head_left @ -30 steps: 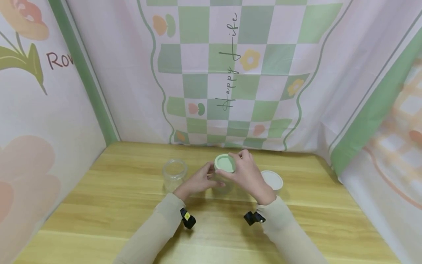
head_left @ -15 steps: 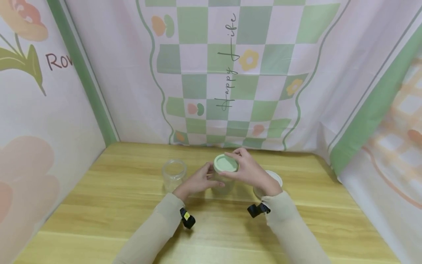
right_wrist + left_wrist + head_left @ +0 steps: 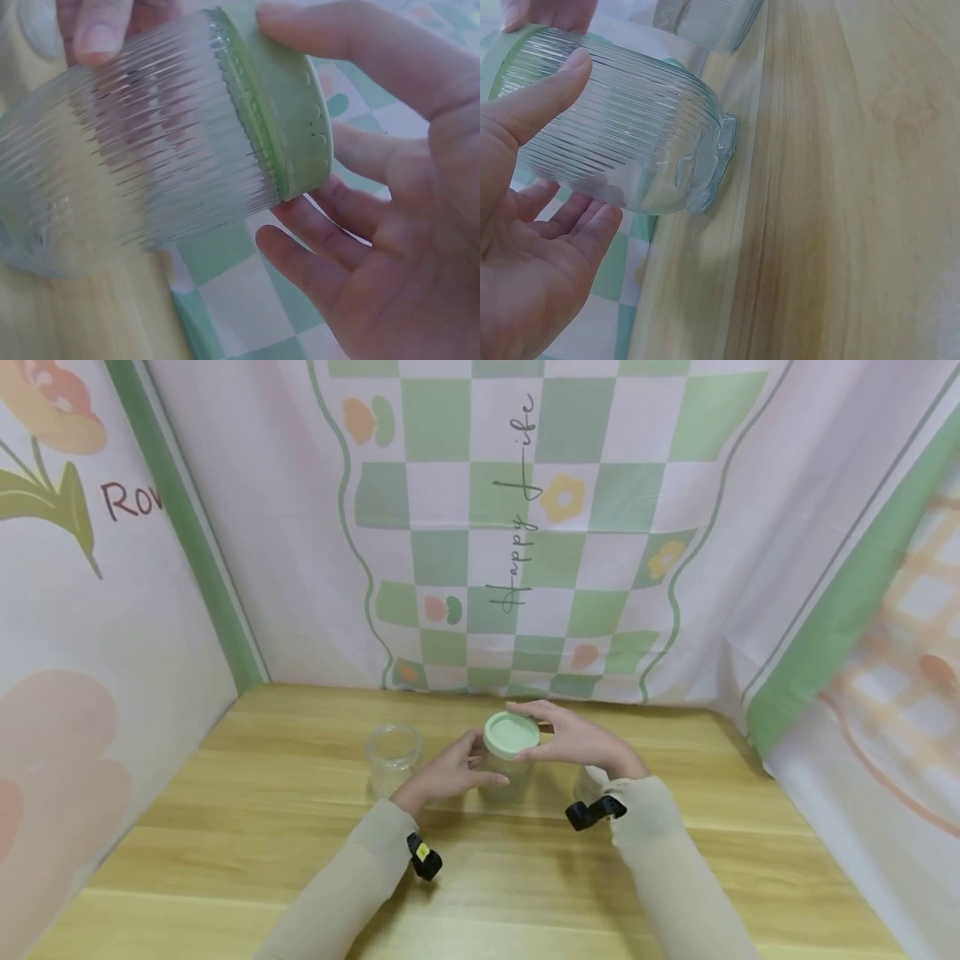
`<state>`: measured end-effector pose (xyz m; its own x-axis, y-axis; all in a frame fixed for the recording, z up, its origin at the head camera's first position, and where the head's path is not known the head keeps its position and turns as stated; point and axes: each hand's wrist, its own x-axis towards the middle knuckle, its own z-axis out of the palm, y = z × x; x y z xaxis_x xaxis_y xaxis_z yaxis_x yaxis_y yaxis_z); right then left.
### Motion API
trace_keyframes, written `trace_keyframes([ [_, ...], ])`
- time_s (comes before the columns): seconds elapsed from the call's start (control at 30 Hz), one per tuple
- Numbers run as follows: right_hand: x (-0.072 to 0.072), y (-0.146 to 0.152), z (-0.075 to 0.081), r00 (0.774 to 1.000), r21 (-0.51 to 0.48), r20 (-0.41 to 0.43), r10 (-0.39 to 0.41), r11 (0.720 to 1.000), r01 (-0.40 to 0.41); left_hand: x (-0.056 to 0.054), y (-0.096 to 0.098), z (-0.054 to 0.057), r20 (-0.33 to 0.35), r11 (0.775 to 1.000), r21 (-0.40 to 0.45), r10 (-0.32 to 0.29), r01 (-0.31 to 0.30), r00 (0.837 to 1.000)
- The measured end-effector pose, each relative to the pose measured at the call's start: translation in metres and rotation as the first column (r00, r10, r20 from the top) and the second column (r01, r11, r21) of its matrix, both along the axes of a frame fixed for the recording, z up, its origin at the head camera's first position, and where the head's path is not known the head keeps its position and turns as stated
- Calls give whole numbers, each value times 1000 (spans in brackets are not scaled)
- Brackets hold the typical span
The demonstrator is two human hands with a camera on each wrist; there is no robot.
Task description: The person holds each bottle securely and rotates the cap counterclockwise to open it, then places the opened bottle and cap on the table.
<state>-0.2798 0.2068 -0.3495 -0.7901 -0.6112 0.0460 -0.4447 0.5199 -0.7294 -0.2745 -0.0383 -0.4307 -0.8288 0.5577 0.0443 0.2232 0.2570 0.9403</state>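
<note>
A ribbed clear glass jar stands upright on the table in the head view, with a light green lid on its mouth. My left hand holds the jar's side, thumb in front and fingers round the back. At the lid's right side, my right hand grips the rim between thumb and fingers. The right wrist view shows the thumb on the green lid and the other fingers spread near its far edge. Whether the lid sits fully down cannot be told.
An open glass jar stands left of the held one. Another jar, mostly hidden by my right wrist, stands on the right. The wooden table meets a patterned cloth at the back, with cloth on both sides.
My right hand has turned about the lid, its wrist swinging right and away from me, and now covers the white lid of the right jar. My left hand stays on the glass jar.
</note>
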Motion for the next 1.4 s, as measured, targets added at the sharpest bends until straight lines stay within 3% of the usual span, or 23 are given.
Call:
trace_keyframes([
  [0.23, -10, 5, -8, 991, -116, 69, 115, 988, -106, 1, -2, 1, -4, 1000, 7, -8, 8, 1000],
  [0.43, -9, 4, -11, 985, -154, 66, 159, 977, -147, 0, -2, 1, 0, 1000, 8, -10, 10, 1000],
  [0.57, -7, 1, -11, 992, -148, 75, 100, 985, -89, 0, -1, 2, 8, 1000, 1, 1, -1, 1000],
  [0.8, 4, -9, -5, 988, -75, 71, -135, 987, 141, 1, 0, 5, 4, 1000, 7, -3, 3, 1000],
  [0.97, 13, -23, -6, 975, 2, -42, -217, 976, 217, 0, -1, 2, -1, 1000, 1, -6, 6, 1000],
  [1.07, 20, -33, -8, 952, 35, -153, -266, 961, 274, 1, -2, 1, -2, 1000, -7, -1, 1, 1000],
  [1.3, 37, -48, -12, 847, 107, -384, -367, 894, 435, 2, -1, 1, 27, 1000, -5, 15, -15, 1000],
  [1.4, 42, -50, -14, 817, 124, -434, -380, 873, 471, 1, -1, 1, 41, 1000, 0, 20, -20, 999],
])
